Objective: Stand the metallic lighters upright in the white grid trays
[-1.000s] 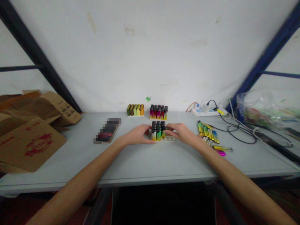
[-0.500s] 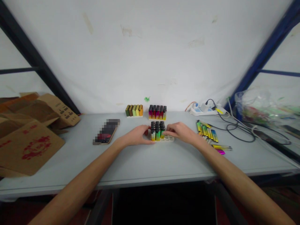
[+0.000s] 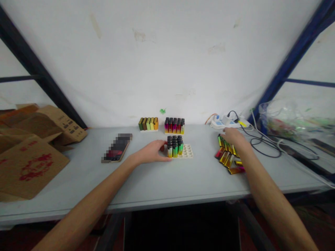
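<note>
My left hand (image 3: 153,152) clamps the white plastic tray (image 3: 187,151) of black-capped lighters (image 3: 175,145), mid grey table (image 3: 157,181). My right hand (image 3: 232,136) covers the loose metallic lighters (image 3: 227,157) near the right edge, but I can't tell if it grips one. Fetching step, I'd say: one needs pinching cleanly.

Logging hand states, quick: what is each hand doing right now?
Left hand: open, cupped against the lighter tray.
Right hand: down on the loose lighters; grip cannot be told.
</note>
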Motion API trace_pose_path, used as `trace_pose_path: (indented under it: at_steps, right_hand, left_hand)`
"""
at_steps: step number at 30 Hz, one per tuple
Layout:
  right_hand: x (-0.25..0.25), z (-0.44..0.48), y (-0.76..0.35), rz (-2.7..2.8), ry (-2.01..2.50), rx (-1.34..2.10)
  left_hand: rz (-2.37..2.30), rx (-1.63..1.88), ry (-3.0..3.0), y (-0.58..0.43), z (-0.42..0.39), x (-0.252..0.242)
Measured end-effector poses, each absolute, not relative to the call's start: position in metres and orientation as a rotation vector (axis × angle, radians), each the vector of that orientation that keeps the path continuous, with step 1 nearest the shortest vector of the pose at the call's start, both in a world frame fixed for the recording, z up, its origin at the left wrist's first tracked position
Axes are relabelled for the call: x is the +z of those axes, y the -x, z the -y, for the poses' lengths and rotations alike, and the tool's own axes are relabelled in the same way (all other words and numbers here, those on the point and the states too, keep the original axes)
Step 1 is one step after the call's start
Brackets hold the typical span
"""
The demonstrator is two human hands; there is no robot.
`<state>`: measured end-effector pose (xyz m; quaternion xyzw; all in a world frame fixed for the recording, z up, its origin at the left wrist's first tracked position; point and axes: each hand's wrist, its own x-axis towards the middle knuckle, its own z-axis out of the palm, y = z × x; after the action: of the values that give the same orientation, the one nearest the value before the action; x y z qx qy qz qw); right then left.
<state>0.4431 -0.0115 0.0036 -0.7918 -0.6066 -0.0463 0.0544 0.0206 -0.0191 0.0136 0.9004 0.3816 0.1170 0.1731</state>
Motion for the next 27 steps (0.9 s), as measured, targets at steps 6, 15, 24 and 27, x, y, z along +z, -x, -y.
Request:
trace_pose_path:
  at_steps: [6,15,24,27]
  right_hand:
    - [0.000,0.006,-0.434,1.929,2.350,-0.082]
    - [0.021,0.013,-0.395,1.888,1.395,0.278]
    - [0.029,0.041,-0.332,1.770,1.005,0.866]
    - [0.024,0.043,-0.322,1.756,1.098,0.829]
  left_hand:
    - [-1.080,0.329,-2.578,-0.021,0.020,0.014]
    - [-1.075,0.352,-2.576,-0.020,0.019,0.012]
    - [-1.050,0.374,-2.580,-0.019,0.016,0.009]
    - [-1.051,0.379,-2.576,-0.019,0.016,0.009]
